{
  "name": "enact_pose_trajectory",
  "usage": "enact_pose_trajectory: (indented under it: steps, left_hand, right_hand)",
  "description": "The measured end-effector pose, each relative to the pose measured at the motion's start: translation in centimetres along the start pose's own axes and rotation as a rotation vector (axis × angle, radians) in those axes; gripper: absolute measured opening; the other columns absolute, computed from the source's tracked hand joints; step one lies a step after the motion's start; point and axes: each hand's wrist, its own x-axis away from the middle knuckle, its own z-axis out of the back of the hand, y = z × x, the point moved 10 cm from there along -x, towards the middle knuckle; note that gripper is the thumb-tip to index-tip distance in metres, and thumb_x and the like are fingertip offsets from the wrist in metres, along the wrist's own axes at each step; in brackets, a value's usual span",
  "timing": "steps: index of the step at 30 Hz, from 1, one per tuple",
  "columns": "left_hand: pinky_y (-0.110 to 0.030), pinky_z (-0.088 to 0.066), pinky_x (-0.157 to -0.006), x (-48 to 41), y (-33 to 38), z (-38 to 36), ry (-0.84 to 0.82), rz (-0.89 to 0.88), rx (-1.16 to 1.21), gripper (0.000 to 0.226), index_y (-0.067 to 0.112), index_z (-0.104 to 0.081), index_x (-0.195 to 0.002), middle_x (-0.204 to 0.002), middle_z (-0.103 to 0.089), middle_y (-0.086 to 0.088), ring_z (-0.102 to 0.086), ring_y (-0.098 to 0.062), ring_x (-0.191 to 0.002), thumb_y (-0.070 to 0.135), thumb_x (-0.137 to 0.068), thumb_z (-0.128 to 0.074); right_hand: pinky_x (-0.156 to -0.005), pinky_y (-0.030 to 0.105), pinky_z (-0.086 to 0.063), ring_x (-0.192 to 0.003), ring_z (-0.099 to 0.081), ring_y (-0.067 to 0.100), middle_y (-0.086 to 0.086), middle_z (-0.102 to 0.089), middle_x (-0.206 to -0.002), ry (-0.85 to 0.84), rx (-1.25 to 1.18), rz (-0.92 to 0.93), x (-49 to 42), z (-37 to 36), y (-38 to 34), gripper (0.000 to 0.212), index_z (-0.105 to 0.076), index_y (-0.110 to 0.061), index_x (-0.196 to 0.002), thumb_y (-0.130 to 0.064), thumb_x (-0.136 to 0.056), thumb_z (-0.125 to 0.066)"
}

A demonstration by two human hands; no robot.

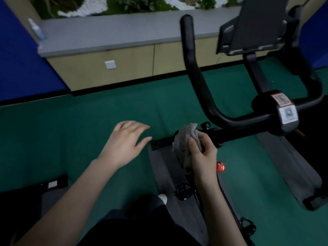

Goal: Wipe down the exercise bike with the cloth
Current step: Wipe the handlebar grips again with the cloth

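One cloth (186,139) is pinched by the right hand (202,153) against the one exercise bike (230,118); the left hand (124,142), fingers spread, holds nothing.

The cloth (186,139) is grey, nubbly terry. The handlebar (195,77) is black with a soft sheen, perhaps rubber-coated. The red knob (221,167) looks glossy plastic. The green floor (79,121) is matt; the cabinet fronts (131,66) show pale, smooth wood-look panels.
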Motion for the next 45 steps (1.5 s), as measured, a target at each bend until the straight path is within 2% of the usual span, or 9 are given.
enact_pose_trajectory:
  steps: [9, 13, 17, 22, 25, 30, 35, 39, 45]
  left_hand:
    - [-0.031, -0.019, -0.111, 12.3, -13.3, 0.0, -0.071, 0.362, -0.059, 0.048, 0.023, -0.048, -0.136, -0.138, -0.052, 0.007, -0.039, -0.013, -0.132, 0.05, -0.097, -0.038]
    - [-0.031, -0.023, -0.108, 19.6, -18.0, 0.6, -0.045, 0.517, -0.037, 0.048, 0.023, -0.048, -0.136, -0.138, -0.052, 0.006, -0.041, -0.015, -0.131, 0.049, -0.097, -0.04]
    - [-0.033, -0.028, -0.107, 26.5, -21.3, 1.1, -0.007, 0.633, 0.005, 0.048, 0.022, -0.049, -0.135, -0.136, -0.053, 0.006, -0.043, -0.016, -0.128, 0.049, -0.097, -0.041]
    - [-0.032, -0.025, -0.11, 34.0, -24.5, 2.3, 0.065, 0.78, 0.02, 0.047, 0.025, -0.049, -0.135, -0.136, -0.053, 0.007, -0.041, -0.014, -0.13, 0.05, -0.096, -0.04]
    - [-0.031, -0.021, -0.11, 37.6, -25.5, 3.3, 0.121, 0.858, 0.023, 0.046, 0.025, -0.049, -0.135, -0.136, -0.053, 0.007, -0.04, -0.014, -0.132, 0.048, -0.096, -0.04]
    - [-0.033, -0.02, -0.111, 42.4, -26.0, 4.0, 0.201, 0.982, 0.056, 0.044, 0.026, -0.049, -0.134, -0.135, -0.054, 0.005, -0.039, -0.015, -0.133, 0.047, -0.096, -0.041]
    - [-0.035, -0.019, -0.111, 47.0, -25.9, 4.5, 0.291, 1.146, 0.059, 0.043, 0.022, -0.054, -0.132, -0.131, -0.058, -0.003, -0.042, -0.018, -0.131, 0.045, -0.095, -0.047]
    - [-0.039, -0.025, -0.109, 50.8, -25.1, 5.5, 0.382, 1.295, 0.028, 0.041, 0.019, -0.058, -0.128, -0.123, -0.064, -0.004, -0.047, -0.02, -0.127, 0.041, -0.094, -0.052]
    - [-0.036, -0.028, -0.106, 54.4, -23.5, 6.7, 0.48, 1.483, -0.007, 0.041, 0.018, -0.058, -0.127, -0.118, -0.065, -0.002, -0.051, -0.021, -0.122, 0.039, -0.093, -0.055]
  right_hand:
    - [-0.092, 0.048, -0.05, -0.098, -0.063, 0.021, 0.002, -0.067, -0.097, -0.256, 0.159, 0.053, 4.1, -11.6, -2.5, 0.014, -0.064, -0.008, -0.105, -0.008, -0.092, -0.058]
    - [-0.091, 0.038, -0.05, -0.096, -0.061, 0.012, -0.012, -0.063, -0.095, -0.389, 0.212, 0.138, 8.7, -17.7, -4.0, 0.015, -0.06, -0.018, -0.105, -0.01, -0.093, -0.059]
    - [-0.086, 0.03, -0.049, -0.092, -0.06, 0.013, -0.009, -0.063, -0.093, -0.506, 0.234, 0.209, 13.6, -23.2, -4.4, 0.017, -0.059, -0.022, -0.102, -0.009, -0.091, -0.061]
    - [-0.072, 0.005, -0.042, -0.08, -0.058, -0.007, -0.019, -0.061, -0.087, -0.655, 0.252, 0.28, 19.0, -29.2, -4.7, 0.016, -0.059, -0.025, -0.097, -0.011, -0.09, -0.062]
    - [-0.073, 0.005, -0.043, -0.083, -0.058, -0.008, -0.019, -0.062, -0.09, -0.754, 0.247, 0.29, 22.0, -32.2, -5.0, 0.015, -0.06, -0.026, -0.098, -0.013, -0.09, -0.062]
    - [-0.078, 0.021, -0.051, -0.089, -0.063, 0.006, -0.01, -0.066, -0.093, -0.922, 0.238, 0.31, 26.0, -36.3, -5.9, 0.01, -0.062, -0.021, -0.099, -0.015, -0.091, -0.06]
    - [-0.07, 0.011, -0.049, -0.082, -0.064, -0.004, -0.014, -0.067, -0.092, -1.109, 0.228, 0.321, 29.5, -40.3, -6.0, 0.013, -0.062, -0.024, -0.098, -0.014, -0.092, -0.06]
    - [-0.081, 0.018, -0.051, -0.091, -0.063, 0.002, -0.015, -0.065, -0.094, -1.261, 0.248, 0.344, 32.2, -43.0, -5.7, 0.016, -0.06, -0.028, -0.098, -0.013, -0.091, -0.061]
    - [-0.076, 0.005, -0.044, -0.085, -0.058, -0.015, -0.022, -0.062, -0.092, -1.467, 0.276, 0.384, 35.6, -45.9, -5.7, 0.022, -0.057, -0.036, -0.095, -0.014, -0.092, -0.061]
